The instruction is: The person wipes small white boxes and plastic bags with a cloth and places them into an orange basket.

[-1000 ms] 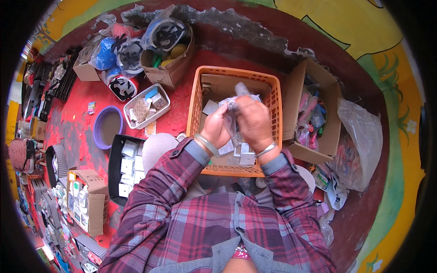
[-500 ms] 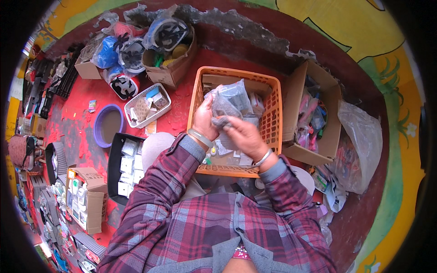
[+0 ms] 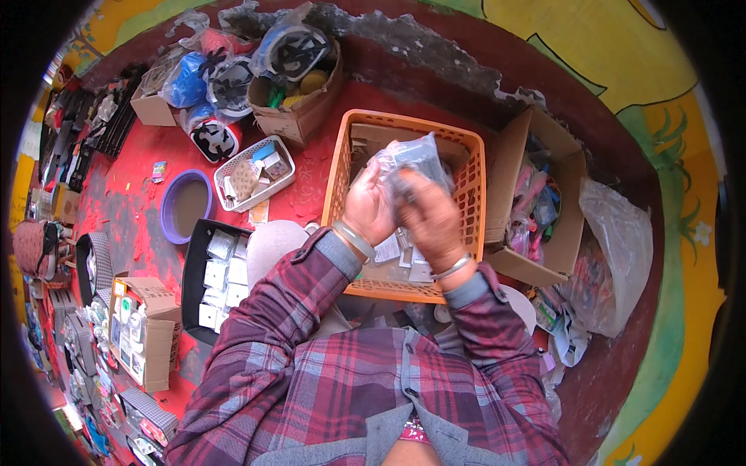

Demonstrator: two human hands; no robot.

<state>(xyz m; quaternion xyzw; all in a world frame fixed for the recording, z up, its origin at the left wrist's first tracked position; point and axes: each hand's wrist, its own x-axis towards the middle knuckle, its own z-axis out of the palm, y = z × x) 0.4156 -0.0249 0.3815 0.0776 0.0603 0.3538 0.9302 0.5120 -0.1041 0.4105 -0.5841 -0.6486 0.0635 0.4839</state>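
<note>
My left hand (image 3: 367, 208) is closed round the lower left part of a packet wrapped in clear plastic (image 3: 426, 161), held tilted above the orange basket. My right hand (image 3: 432, 219) presses its curled fingers onto the packet's near side. A dark grey bunched cloth (image 3: 402, 187) shows at those fingertips, blurred by motion. Below both hands, the orange plastic basket (image 3: 339, 167) holds small white boxes and cards (image 3: 420, 269), partly hidden by my hands and the packet.
Right of the basket stands an open cardboard box (image 3: 503, 186) of colourful packaged items. On the left are a white basket (image 3: 257, 199), a purple basin (image 3: 165, 203), and a black tray (image 3: 196, 268) of small white packs. Bagged helmets (image 3: 291, 56) lie beyond.
My right hand has moved up onto the packet, and the grey cloth that hung between my hands is now mostly hidden under its fingers. The packet's plastic shows more openly.
</note>
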